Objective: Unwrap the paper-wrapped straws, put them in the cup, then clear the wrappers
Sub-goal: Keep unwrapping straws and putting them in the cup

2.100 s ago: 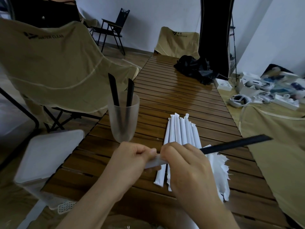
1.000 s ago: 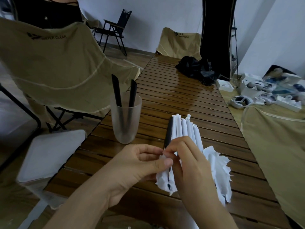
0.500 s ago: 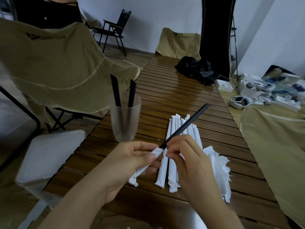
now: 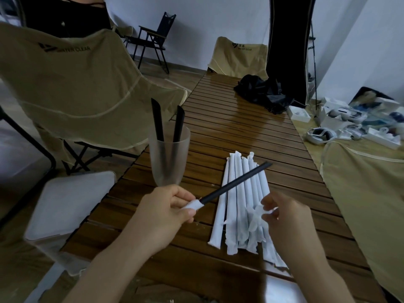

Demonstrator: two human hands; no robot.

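The left hand is pinching a black straw by its near end, where a stub of white wrapper is sitting between thumb and fingers. From that pinch the straw is angling up and away to the right, its bare length crossing over the row of wrapped straws lying on the slatted table. Right of the pinch, the right hand is gripping a crumpled scrap of paper, fingers curled. Just beyond the left hand, the frosted cup is standing upright, holding two black straws.
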